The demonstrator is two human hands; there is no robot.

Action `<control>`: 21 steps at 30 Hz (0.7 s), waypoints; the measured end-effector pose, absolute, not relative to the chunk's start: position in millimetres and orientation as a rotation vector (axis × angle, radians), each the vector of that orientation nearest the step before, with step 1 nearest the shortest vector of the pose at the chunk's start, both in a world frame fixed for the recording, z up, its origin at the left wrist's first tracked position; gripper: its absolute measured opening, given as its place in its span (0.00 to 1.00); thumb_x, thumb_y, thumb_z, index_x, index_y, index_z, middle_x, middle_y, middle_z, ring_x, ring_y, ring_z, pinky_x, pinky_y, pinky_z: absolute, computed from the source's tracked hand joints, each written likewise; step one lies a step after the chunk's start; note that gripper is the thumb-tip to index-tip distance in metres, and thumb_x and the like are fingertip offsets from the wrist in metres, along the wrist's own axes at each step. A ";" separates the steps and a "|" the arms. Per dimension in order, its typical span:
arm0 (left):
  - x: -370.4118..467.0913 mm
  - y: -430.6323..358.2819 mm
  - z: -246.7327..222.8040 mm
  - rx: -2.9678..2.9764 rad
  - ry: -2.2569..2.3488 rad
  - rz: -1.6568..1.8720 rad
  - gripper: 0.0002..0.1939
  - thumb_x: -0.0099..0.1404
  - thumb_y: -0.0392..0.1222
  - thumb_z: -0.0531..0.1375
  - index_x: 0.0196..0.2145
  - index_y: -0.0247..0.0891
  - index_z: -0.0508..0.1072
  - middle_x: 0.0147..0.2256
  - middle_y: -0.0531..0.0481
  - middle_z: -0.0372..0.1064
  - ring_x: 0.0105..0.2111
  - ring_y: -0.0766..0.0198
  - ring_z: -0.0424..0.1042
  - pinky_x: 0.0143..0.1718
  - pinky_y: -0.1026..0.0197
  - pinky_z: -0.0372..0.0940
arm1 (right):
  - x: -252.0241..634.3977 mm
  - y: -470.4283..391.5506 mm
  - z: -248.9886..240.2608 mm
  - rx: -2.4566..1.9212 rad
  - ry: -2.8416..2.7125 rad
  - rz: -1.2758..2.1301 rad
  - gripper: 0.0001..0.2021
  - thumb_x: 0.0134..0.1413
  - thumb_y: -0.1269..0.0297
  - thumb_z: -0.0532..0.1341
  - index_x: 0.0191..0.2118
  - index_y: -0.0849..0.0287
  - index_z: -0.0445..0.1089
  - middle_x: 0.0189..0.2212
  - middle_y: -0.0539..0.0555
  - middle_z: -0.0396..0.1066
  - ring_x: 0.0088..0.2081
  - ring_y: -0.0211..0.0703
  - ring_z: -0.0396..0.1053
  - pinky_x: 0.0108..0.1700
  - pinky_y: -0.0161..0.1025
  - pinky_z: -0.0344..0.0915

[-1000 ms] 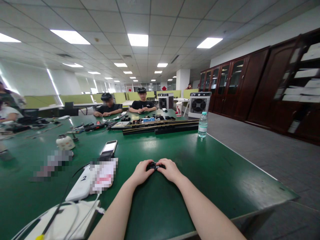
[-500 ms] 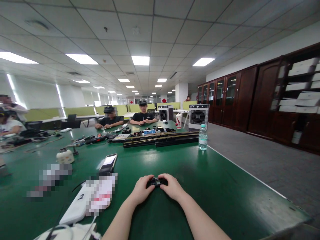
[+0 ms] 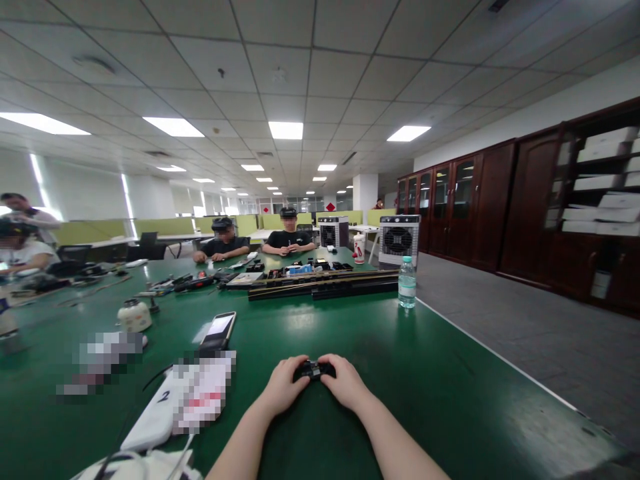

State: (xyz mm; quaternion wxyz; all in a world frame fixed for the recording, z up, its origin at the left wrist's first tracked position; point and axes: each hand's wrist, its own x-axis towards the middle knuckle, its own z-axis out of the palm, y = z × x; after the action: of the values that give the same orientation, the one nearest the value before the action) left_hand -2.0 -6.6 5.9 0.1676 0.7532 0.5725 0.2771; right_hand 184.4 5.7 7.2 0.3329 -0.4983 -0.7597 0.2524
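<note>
A small black device (image 3: 314,370), with lighter parts at its middle, lies between my hands over the green table (image 3: 400,373). My left hand (image 3: 286,385) grips its left end, thumb at the near side and fingers curled over the far side. The right end is held the same way by my right hand (image 3: 346,381). Fingers cover both ends of the device, and its finer details are too small to make out.
Left of my hands are a white power bank (image 3: 153,410) marked 2, a phone (image 3: 219,331) and a white jar (image 3: 134,315). Long black bars (image 3: 330,285) lie ahead beside a water bottle (image 3: 407,283). Several people sit or stand beyond.
The camera view has tilted up slightly, so the scene sits a little lower. Both hands keep their hold on the device, with only a slight shift of the fingers.
</note>
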 end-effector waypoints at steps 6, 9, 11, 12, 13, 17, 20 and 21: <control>-0.7 -9.1 8.6 2.130 1.638 0.795 0.23 0.57 0.39 0.58 0.52 0.39 0.70 0.50 0.45 0.71 0.51 0.54 0.67 0.55 0.54 0.60 | 185.2 5.3 8.0 -1.304 -1.983 0.678 0.18 0.46 0.73 0.59 0.45 0.56 0.72 0.46 0.54 0.73 0.50 0.47 0.68 0.55 0.44 0.60; -1.0 -9.8 8.3 2.129 1.627 0.817 0.22 0.58 0.39 0.59 0.51 0.40 0.70 0.49 0.45 0.71 0.50 0.54 0.67 0.55 0.54 0.60 | 185.6 5.4 8.0 -1.302 -1.992 0.678 0.17 0.47 0.72 0.60 0.45 0.56 0.71 0.46 0.54 0.73 0.50 0.47 0.68 0.55 0.43 0.60; -1.0 -10.0 7.7 2.126 1.625 0.832 0.22 0.58 0.40 0.59 0.51 0.40 0.70 0.50 0.45 0.71 0.51 0.54 0.67 0.55 0.54 0.60 | 185.9 6.1 7.3 -1.307 -2.003 0.667 0.16 0.48 0.71 0.59 0.45 0.55 0.71 0.46 0.54 0.73 0.50 0.47 0.68 0.55 0.43 0.61; -0.9 -10.0 7.4 2.120 1.631 0.840 0.23 0.58 0.40 0.59 0.52 0.40 0.70 0.50 0.45 0.71 0.51 0.54 0.67 0.55 0.53 0.60 | 186.0 6.5 6.8 -1.310 -2.009 0.658 0.16 0.49 0.71 0.59 0.45 0.55 0.71 0.46 0.54 0.73 0.50 0.47 0.68 0.55 0.43 0.61; -0.8 -9.9 7.1 2.110 1.641 0.847 0.23 0.58 0.41 0.59 0.52 0.39 0.70 0.50 0.44 0.71 0.51 0.54 0.67 0.55 0.53 0.60 | 186.1 6.9 6.3 -1.312 -2.013 0.651 0.16 0.49 0.71 0.58 0.45 0.55 0.71 0.46 0.54 0.73 0.50 0.47 0.68 0.55 0.44 0.61; -0.2 -9.4 6.2 2.104 1.653 0.842 0.22 0.58 0.42 0.59 0.51 0.37 0.71 0.49 0.43 0.71 0.50 0.54 0.67 0.54 0.54 0.61 | 185.6 7.8 4.8 -1.313 -2.022 0.634 0.15 0.51 0.71 0.57 0.45 0.55 0.71 0.45 0.54 0.73 0.50 0.48 0.68 0.54 0.44 0.61; -0.3 -9.7 6.7 2.127 1.636 0.843 0.20 0.59 0.41 0.59 0.49 0.39 0.72 0.48 0.44 0.72 0.50 0.54 0.68 0.54 0.54 0.61 | 185.1 7.7 4.7 -1.308 -2.026 0.621 0.15 0.51 0.71 0.57 0.45 0.55 0.71 0.45 0.54 0.73 0.49 0.48 0.69 0.54 0.44 0.61; -0.3 -9.8 7.0 2.132 1.632 0.845 0.19 0.59 0.41 0.59 0.49 0.39 0.72 0.48 0.45 0.72 0.49 0.54 0.68 0.53 0.54 0.61 | 185.1 7.7 4.6 -1.306 -2.027 0.617 0.15 0.51 0.71 0.57 0.45 0.56 0.71 0.45 0.54 0.73 0.49 0.48 0.69 0.54 0.43 0.61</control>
State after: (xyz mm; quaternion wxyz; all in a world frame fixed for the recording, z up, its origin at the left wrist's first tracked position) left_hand -0.3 -9.8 7.0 0.1627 0.7474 0.5720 0.2963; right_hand 185.1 7.7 4.6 0.3205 -0.4969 -0.7715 0.2350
